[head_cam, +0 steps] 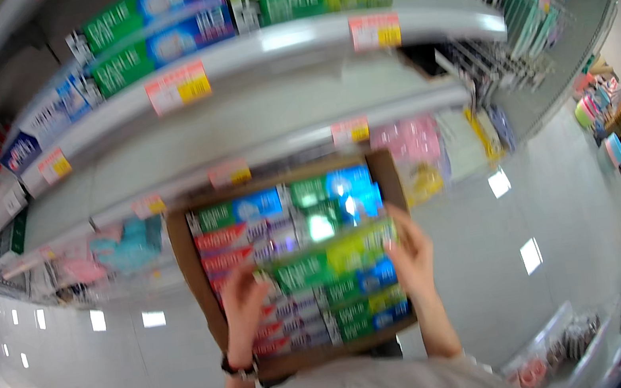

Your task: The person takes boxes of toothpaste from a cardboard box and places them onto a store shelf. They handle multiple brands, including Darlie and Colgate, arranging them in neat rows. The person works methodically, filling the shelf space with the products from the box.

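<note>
A green and lime Darlie toothpaste box (329,256) is held level between my two hands, above an open cardboard carton (187,260). My left hand (243,297) has its fingers at the box's left end. The right end is pinched by my right hand (413,251), thumb in front. Beneath it the carton holds rows of toothpaste boxes. Red and white Colgate boxes (222,238) fill its left side, and green and blue Darlie boxes (353,278) its right side. The picture is somewhat blurred, and the held box hides part of the rows.
Beyond the carton runs a store shelf (273,106) with price tags (177,88) along its edges. More Darlie boxes (162,47) stand on the upper shelf. Bagged pink goods (406,140) sit low behind the carton. A bin of goods (562,346) is at lower right.
</note>
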